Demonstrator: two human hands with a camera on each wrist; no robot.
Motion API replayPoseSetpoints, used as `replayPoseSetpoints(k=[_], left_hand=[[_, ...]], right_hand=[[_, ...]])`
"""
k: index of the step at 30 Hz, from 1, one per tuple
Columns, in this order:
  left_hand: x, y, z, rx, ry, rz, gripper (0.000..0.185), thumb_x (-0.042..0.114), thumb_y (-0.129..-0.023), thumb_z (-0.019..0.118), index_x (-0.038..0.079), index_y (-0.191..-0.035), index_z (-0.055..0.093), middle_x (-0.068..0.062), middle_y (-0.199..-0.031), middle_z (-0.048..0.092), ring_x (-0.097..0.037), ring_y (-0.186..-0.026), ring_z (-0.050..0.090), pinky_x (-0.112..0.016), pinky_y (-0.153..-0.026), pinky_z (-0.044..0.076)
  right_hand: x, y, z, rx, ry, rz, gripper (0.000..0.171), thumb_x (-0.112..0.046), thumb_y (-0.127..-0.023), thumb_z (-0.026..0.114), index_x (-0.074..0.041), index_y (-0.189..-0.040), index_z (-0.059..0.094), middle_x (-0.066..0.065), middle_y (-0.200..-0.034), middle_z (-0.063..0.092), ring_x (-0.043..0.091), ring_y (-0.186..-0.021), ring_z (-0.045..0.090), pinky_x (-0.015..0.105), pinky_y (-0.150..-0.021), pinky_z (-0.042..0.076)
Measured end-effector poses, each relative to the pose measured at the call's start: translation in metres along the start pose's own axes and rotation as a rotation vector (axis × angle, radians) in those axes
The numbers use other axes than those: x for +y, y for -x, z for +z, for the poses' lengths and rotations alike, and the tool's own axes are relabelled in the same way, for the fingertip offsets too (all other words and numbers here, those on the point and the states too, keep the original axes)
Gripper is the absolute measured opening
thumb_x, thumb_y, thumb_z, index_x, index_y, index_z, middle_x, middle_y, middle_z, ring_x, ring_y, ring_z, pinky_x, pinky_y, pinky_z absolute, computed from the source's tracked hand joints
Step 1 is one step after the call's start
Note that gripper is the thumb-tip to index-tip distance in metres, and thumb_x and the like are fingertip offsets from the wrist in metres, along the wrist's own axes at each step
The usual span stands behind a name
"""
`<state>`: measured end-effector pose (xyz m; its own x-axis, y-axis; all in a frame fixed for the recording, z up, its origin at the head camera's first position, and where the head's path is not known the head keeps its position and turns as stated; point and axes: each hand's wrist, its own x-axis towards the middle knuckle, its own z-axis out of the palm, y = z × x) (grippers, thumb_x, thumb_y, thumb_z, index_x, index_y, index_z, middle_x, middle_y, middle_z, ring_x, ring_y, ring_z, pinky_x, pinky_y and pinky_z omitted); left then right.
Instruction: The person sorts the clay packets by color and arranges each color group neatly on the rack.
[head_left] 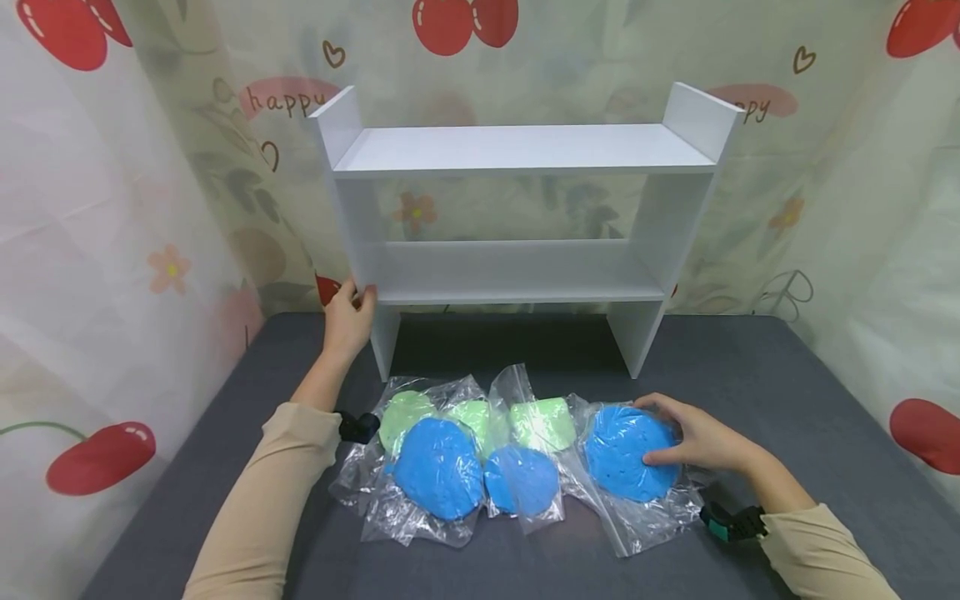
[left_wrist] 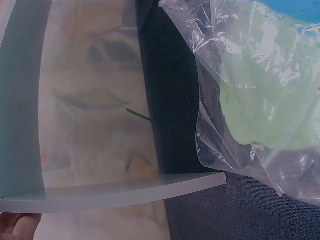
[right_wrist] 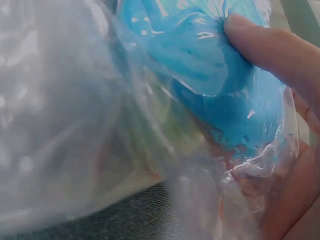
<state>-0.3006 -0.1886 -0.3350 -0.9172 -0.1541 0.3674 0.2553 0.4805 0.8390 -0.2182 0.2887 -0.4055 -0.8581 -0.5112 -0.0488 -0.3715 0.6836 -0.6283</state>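
- doing what with the right hand (head_left: 697,433)?
- gripping the bagged blue disc (head_left: 622,454), pressing the thumb onto its face and bending the other fingers behind it; finding it nearer the right edge of the table (head_left: 420,575) than any other bag.
- resting it flat there, or tipping it up?
- not managing to tell.
- and holding what with the left hand (head_left: 348,329)?
- holding the white shelf (head_left: 525,148) by the front edge of its left side panel, beside the lower board; catching only some fingers in the left wrist view, next to the panel's outer face.
- seeing the shelf standing where?
- standing upright by the back edge of the table, about midway between the left and right edges, carrying 2 boards between 2 side panels.
- spotting what in front of it?
- spotting 2 more blue discs in clear bags: a large disc (head_left: 438,467) toward the left edge, a smaller disc (head_left: 521,479) just beside it. also seeing a light green square piece (head_left: 542,423) and a rounded green piece (head_left: 405,417) lying bagged, closer to the back edge.
- and beyond?
- seeing a cherry-print cloth (head_left: 840,208) hanging behind the back edge.
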Motion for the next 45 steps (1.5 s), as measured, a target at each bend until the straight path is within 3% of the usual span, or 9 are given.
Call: replayPoseSetpoints(k=[7, 17, 25, 34, 35, 41, 42, 45], left_hand=[[0.000, 0.000, 0.001, 0.007, -0.003, 0.001, 0.041, 0.018, -0.098, 0.043, 0.002, -0.136, 0.044, -0.022, -0.140, 0.045, -0.040, -0.124, 0.049, -0.048, -0.100, 0.044], [-0.001, 0.000, 0.001, 0.007, 0.000, -0.007, 0.041, 0.019, -0.099, 0.043, 0.003, -0.137, 0.043, -0.021, -0.141, 0.044, -0.039, -0.126, 0.048, -0.048, -0.100, 0.044], [-0.001, 0.000, 0.001, 0.003, 0.003, -0.011, 0.042, 0.020, -0.099, 0.042, 0.003, -0.138, 0.043, -0.021, -0.142, 0.044, -0.038, -0.126, 0.048, -0.048, -0.100, 0.044], [0.001, 0.001, 0.001, 0.017, -0.004, -0.011, 0.041, 0.019, -0.099, 0.043, 0.003, -0.137, 0.044, -0.021, -0.141, 0.045, -0.039, -0.125, 0.049, -0.048, -0.099, 0.044], [0.001, 0.001, 0.001, 0.018, -0.004, -0.011, 0.041, 0.019, -0.099, 0.043, 0.003, -0.137, 0.044, -0.021, -0.141, 0.045, -0.038, -0.125, 0.049, -0.048, -0.099, 0.044], [0.001, 0.002, 0.000, 0.021, -0.007, -0.010, 0.041, 0.019, -0.099, 0.043, 0.003, -0.136, 0.044, -0.021, -0.140, 0.045, -0.038, -0.125, 0.049, -0.048, -0.099, 0.044], [0.001, 0.002, 0.000, 0.021, -0.006, -0.009, 0.041, 0.019, -0.099, 0.043, 0.003, -0.136, 0.044, -0.022, -0.140, 0.045, -0.039, -0.125, 0.049, -0.048, -0.099, 0.044], [0.001, 0.002, 0.000, 0.020, -0.002, -0.007, 0.041, 0.019, -0.099, 0.043, 0.002, -0.136, 0.044, -0.022, -0.140, 0.045, -0.039, -0.125, 0.049, -0.048, -0.099, 0.044]], right_hand=[[-0.001, 0.003, -0.004, -0.010, -0.062, -0.050, 0.065, -0.027, -0.079, 0.074, -0.007, -0.131, 0.041, 0.025, -0.121, 0.056, 0.032, -0.101, 0.061, 0.032, -0.069, 0.056], [-0.001, 0.003, -0.007, 0.067, -0.122, -0.090, 0.066, -0.022, -0.081, 0.073, -0.008, -0.136, 0.040, 0.022, -0.113, 0.059, 0.001, -0.090, 0.061, 0.026, -0.065, 0.056], [-0.009, 0.003, -0.011, 0.124, -0.154, -0.141, 0.065, -0.016, -0.084, 0.070, -0.008, -0.139, 0.037, 0.017, -0.104, 0.060, 0.001, -0.085, 0.060, 0.026, -0.062, 0.056], [-0.019, 0.001, -0.015, 0.151, -0.187, -0.219, 0.056, -0.008, -0.087, 0.065, -0.005, -0.136, 0.039, 0.024, -0.116, 0.056, 0.006, -0.088, 0.061, 0.026, -0.063, 0.056], [-0.021, 0.001, -0.015, 0.158, -0.184, -0.221, 0.053, -0.008, -0.087, 0.064, -0.005, -0.135, 0.041, 0.017, -0.121, 0.055, 0.006, -0.090, 0.060, 0.026, -0.064, 0.056], [-0.028, 0.002, -0.015, 0.195, -0.173, -0.206, 0.040, -0.008, -0.087, 0.064, -0.007, -0.126, 0.052, 0.004, -0.129, 0.049, -0.003, -0.096, 0.054, 0.025, -0.067, 0.056], [-0.029, 0.001, -0.015, 0.197, -0.176, -0.208, 0.040, -0.008, -0.087, 0.064, -0.007, -0.126, 0.052, 0.008, -0.128, 0.049, -0.003, -0.096, 0.054, 0.025, -0.067, 0.056], [-0.033, 0.001, -0.016, 0.204, -0.195, -0.222, 0.040, -0.007, -0.087, 0.064, -0.007, -0.126, 0.053, -0.006, -0.128, 0.050, -0.002, -0.096, 0.055, 0.025, -0.067, 0.056]])
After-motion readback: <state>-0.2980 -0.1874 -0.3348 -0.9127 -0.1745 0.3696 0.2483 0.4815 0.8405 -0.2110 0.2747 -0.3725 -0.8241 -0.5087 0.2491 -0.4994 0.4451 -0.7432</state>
